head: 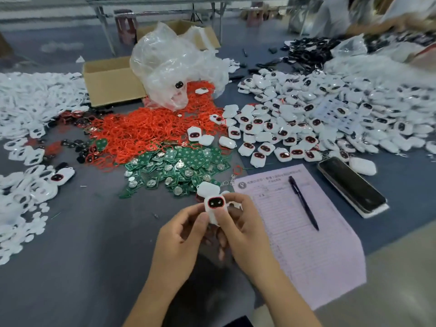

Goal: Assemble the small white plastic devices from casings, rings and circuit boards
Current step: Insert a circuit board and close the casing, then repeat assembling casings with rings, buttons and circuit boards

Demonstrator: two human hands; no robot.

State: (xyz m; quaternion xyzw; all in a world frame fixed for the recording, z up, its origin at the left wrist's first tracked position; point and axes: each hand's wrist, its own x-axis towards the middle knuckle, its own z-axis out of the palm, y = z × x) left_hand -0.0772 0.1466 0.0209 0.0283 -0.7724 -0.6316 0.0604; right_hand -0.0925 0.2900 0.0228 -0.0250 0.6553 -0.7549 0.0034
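Device (215, 206) upright, face toward camera, pinched by left hand (182, 234) and right hand (245, 228); circuit boards (179, 165) heaped just beyond.

Both hands, left hand (182, 228) and right hand (245, 228), pinch a white device (215, 207) above the table (82, 256). Beyond lie green boards (179, 165), red rings (151, 128) and finished devices (306, 119). A pen (303, 202) lies on a form (306, 232).

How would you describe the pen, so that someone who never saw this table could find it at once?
Start from the pale pink printed form lying on the grey table, just right of the person's right hand. The pen lies diagonally on the form's upper part. It is dark and slim, unlike the broad black phone further right, which lies off the paper.
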